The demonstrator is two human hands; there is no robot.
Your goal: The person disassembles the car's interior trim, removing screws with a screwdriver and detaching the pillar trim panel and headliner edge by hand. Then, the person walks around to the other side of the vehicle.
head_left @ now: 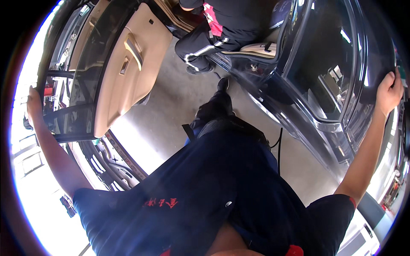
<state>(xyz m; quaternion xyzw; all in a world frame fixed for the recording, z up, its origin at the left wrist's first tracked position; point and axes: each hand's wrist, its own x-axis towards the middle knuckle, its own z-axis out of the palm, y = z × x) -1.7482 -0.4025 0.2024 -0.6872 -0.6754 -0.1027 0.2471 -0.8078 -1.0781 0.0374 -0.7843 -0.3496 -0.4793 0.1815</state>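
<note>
My left hand [34,106] is at the upper window frame of an open car door [132,85], its fingers bent over the frame's edge. The door has a beige inner panel with a pull handle [133,51] and dark tinted glass. On the other side, my right hand [389,91] rests against the dark, glossy car body [369,64], up by the roof above the rear side window [324,64]. Its fingers are stretched out and partly turned away from view. Both arms are spread wide, and I see no loose object in either hand.
Another person in dark trousers with white stripes [198,51] sits in the door opening, a foot on the grey floor [171,98]. A beige seat edge or sill [256,50] shows beside them. Behind the open door is other car bodywork [106,164]. A black cable [279,149] hangs near my waist.
</note>
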